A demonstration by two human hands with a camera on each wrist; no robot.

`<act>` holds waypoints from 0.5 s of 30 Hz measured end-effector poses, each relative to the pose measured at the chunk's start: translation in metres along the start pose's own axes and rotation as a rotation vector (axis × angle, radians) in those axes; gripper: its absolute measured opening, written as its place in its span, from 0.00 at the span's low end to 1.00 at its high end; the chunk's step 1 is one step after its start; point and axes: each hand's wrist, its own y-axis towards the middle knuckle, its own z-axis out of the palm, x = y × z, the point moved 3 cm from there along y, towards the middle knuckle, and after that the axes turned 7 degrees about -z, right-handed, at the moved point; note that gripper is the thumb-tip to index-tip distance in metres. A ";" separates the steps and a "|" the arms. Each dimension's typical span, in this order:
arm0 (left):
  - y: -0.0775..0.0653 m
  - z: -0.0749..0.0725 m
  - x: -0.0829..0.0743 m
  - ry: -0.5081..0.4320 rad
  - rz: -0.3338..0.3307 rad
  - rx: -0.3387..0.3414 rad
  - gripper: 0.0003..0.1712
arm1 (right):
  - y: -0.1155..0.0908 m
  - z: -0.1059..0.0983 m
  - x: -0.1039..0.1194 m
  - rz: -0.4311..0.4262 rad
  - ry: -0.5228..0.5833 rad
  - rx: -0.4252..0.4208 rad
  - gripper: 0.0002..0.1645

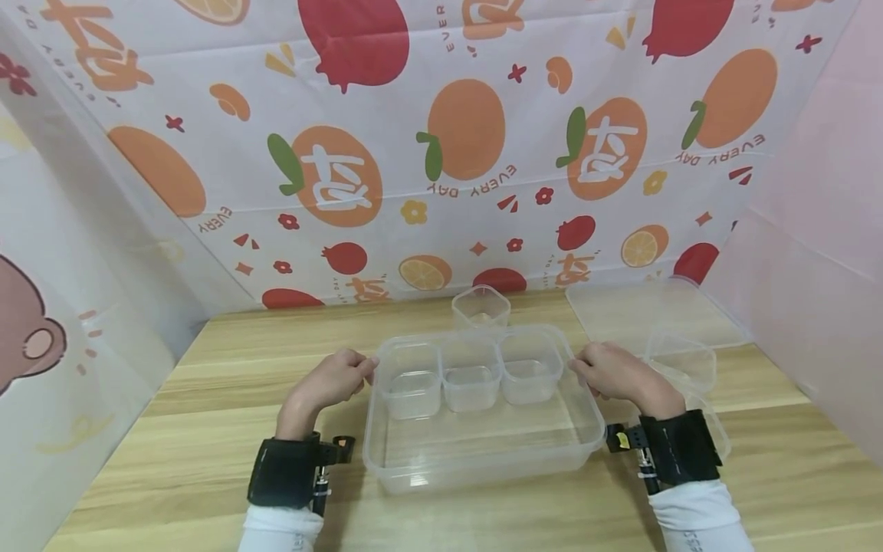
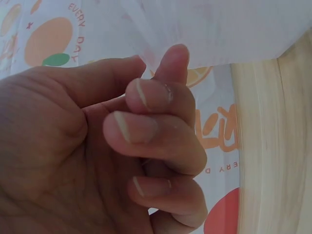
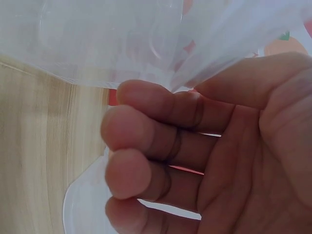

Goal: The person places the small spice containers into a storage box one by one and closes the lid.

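Observation:
A large clear plastic container spans the space between both hands, its near side tilted down toward the front. Three small clear cups stand in a row along its far side: a left cup, a middle cup and a right cup. My left hand pinches the left rim between thumb and index finger, the other fingers curled below. On the opposite side, my right hand grips the rim with the thumb above and the index finger under it, as the right wrist view shows.
Behind the container, another small clear cup stands on the wooden table. A large flat clear lid lies at the back right. Near my right wrist are a clear cup and a small clear lid. A fruit-print cloth hangs behind.

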 end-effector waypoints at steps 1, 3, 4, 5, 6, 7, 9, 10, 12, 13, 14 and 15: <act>0.000 0.000 0.000 -0.006 -0.006 0.001 0.21 | 0.000 0.000 0.000 0.001 0.000 -0.001 0.23; 0.001 0.001 0.000 -0.011 -0.001 0.005 0.21 | -0.001 0.000 0.001 0.003 -0.003 -0.003 0.23; 0.001 0.002 0.000 -0.011 0.007 0.009 0.21 | -0.001 0.000 0.001 0.004 -0.005 -0.005 0.23; 0.002 0.002 0.001 -0.012 0.012 0.011 0.21 | -0.001 0.000 0.001 0.006 -0.007 -0.007 0.23; 0.002 0.003 0.001 -0.011 0.014 0.013 0.21 | -0.001 0.001 0.000 0.009 -0.011 -0.009 0.23; 0.002 0.004 0.001 -0.011 0.014 0.013 0.21 | -0.001 0.001 0.000 0.010 -0.013 -0.009 0.23; 0.002 0.005 0.001 -0.008 0.014 0.013 0.20 | 0.000 0.000 0.000 0.012 -0.022 -0.009 0.23; 0.002 0.005 0.001 -0.007 0.011 0.012 0.20 | 0.000 0.000 0.000 0.018 -0.024 -0.007 0.23; 0.002 0.006 0.000 -0.008 0.007 0.012 0.19 | 0.000 0.000 0.000 0.027 -0.031 -0.001 0.23; 0.002 0.005 0.000 -0.008 0.007 0.013 0.19 | 0.000 0.000 0.000 0.030 -0.035 0.002 0.23; 0.001 0.005 0.000 -0.008 0.007 0.015 0.19 | 0.000 0.000 0.000 0.035 -0.039 0.005 0.23; 0.001 0.005 0.000 -0.008 0.008 0.017 0.19 | 0.000 -0.001 0.000 0.039 -0.045 0.008 0.23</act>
